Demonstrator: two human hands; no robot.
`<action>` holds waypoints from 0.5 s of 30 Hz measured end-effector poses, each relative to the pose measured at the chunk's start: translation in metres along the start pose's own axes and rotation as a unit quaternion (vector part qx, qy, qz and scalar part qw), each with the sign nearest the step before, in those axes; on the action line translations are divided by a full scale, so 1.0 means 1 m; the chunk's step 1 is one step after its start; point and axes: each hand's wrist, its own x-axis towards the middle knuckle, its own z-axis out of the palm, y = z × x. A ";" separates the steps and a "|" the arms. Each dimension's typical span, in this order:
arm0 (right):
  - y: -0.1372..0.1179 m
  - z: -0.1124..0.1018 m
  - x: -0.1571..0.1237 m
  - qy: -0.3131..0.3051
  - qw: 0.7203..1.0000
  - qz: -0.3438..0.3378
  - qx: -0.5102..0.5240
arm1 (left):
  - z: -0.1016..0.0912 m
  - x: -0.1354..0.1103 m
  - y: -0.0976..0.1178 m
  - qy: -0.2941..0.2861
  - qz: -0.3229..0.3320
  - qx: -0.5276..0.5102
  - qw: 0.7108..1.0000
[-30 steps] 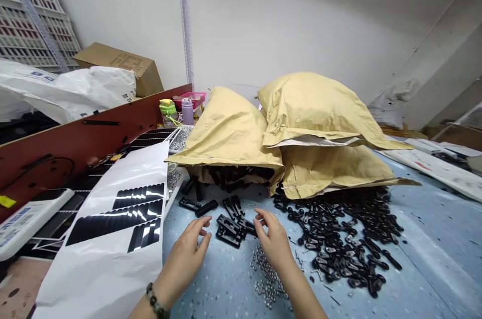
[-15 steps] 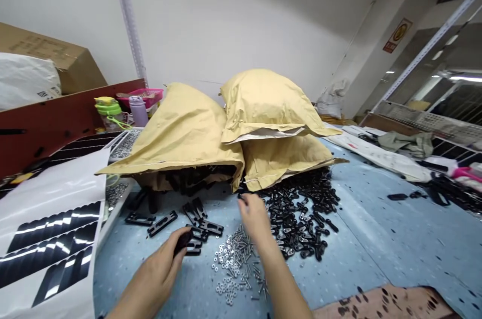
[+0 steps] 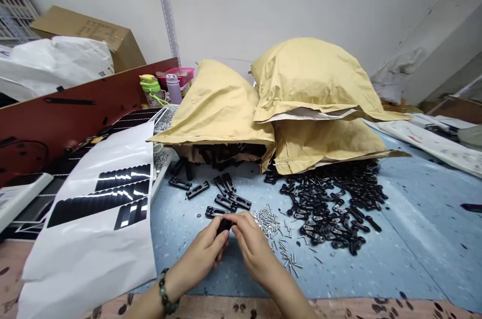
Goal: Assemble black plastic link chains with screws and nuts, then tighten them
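My left hand [image 3: 205, 254] and my right hand [image 3: 250, 246] meet at the near edge of the blue table [image 3: 395, 259]. Both pinch one small black plastic part [image 3: 225, 224] between their fingertips. Just beyond them lie several flat black brackets [image 3: 228, 199]. A scatter of small silver screws and washers [image 3: 274, 231] sits right of my right hand. Further right spreads a large heap of small black clips [image 3: 335, 208].
Three stuffed tan paper sacks [image 3: 301, 103] are stacked behind the parts, one open with black pieces spilling out. A white sheet with black stickers [image 3: 101, 208] lies at the left by a red board [image 3: 75, 108]. Bottles [image 3: 161, 88] and a cardboard box [image 3: 94, 33] stand behind it.
My right hand drew back from the clip heap toward me and joined my left hand, which holds the black part. The view swung left again.
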 end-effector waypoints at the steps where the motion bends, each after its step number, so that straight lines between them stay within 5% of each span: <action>1: -0.003 0.003 -0.002 0.008 0.999 0.009 0.033 | -0.001 -0.003 -0.001 0.000 0.001 0.006 1.000; 5: -0.004 0.005 -0.002 0.103 0.968 0.099 0.207 | -0.003 -0.015 -0.002 -0.008 -0.004 0.029 1.000; 8: -0.006 0.011 -0.001 0.104 0.933 0.144 0.312 | -0.003 -0.021 0.003 0.004 0.033 0.066 0.997; 15: -0.009 0.021 -0.006 0.100 0.941 0.192 0.261 | -0.006 -0.023 0.011 0.059 0.101 0.205 0.972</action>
